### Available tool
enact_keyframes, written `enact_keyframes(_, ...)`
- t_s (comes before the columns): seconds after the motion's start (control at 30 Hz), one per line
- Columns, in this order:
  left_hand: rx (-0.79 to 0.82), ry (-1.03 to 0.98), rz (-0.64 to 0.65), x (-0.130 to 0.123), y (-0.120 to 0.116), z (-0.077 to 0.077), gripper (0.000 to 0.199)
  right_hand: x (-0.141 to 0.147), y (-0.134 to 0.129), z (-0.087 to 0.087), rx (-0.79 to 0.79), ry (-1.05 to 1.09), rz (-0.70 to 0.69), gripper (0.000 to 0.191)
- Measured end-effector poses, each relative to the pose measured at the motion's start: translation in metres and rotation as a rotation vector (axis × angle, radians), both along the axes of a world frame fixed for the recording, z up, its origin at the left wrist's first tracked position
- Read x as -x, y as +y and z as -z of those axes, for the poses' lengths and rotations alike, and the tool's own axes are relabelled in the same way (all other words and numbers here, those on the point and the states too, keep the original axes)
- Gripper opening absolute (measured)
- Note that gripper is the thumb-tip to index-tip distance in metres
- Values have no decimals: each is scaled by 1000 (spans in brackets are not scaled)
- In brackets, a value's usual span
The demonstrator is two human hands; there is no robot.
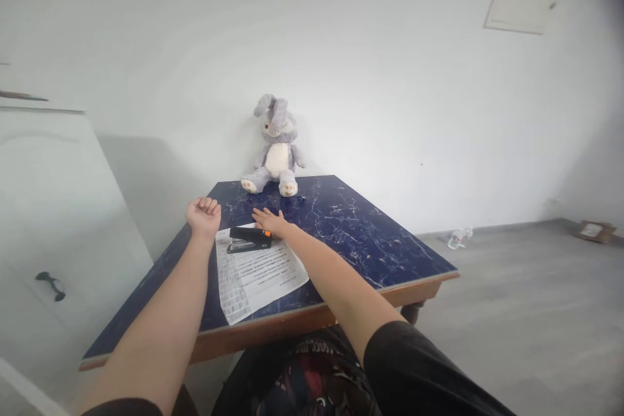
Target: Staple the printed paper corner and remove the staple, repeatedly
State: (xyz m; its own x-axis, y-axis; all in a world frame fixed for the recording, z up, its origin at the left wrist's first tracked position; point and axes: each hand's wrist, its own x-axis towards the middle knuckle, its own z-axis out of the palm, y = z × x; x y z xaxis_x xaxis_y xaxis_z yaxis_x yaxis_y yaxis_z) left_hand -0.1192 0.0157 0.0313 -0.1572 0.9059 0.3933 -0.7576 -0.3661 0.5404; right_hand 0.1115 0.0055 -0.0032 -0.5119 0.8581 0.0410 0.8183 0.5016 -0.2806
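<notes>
A black stapler (pixel 249 240) with an orange patch at its right end lies on printed paper sheets (pixel 273 273). Just beyond that end, my right hand (pixel 271 221) rests low over the far edge of the paper, its fingers stretched out and holding nothing. My left hand (pixel 203 216) is curled into a fist at the left edge of the table, apart from both stapler and paper. Nothing shows between its fingers.
The sheets lie on a dark blue marbled table (pixel 351 234) with a wooden edge. A grey plush rabbit (pixel 277 149) sits at the back against the wall. A white cabinet (pixel 63 208) stands left; a cardboard box (pixel 595 231) and clear plastic (pixel 459 238) lie on the floor.
</notes>
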Motion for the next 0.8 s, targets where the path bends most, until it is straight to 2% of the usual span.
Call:
enact_keyframes(0.13,19,24,33,-5,-5,-3,38,-7,-7,-1,-87,-13,-98,56)
enact_keyframes(0.3,29,58,86,-8,-5,-5,37,-17,-15,1,-92,-37,12,60)
enact_keyframes(0.43,55,144,144,-21,0,-2,37,-45,-20,6,-116,-54,67,63)
enact_keyframes(0.6,78,517,159,-70,-2,8,27,-94,-24,9,-124,-122,95,63)
enact_keyframes(0.7,0,772,132,-100,-6,17,31,-119,-25,11,-140,-138,140,62)
enact_keyframes(0.8,-119,999,81,-115,-6,22,39,-140,-27,12,-130,-107,185,62)
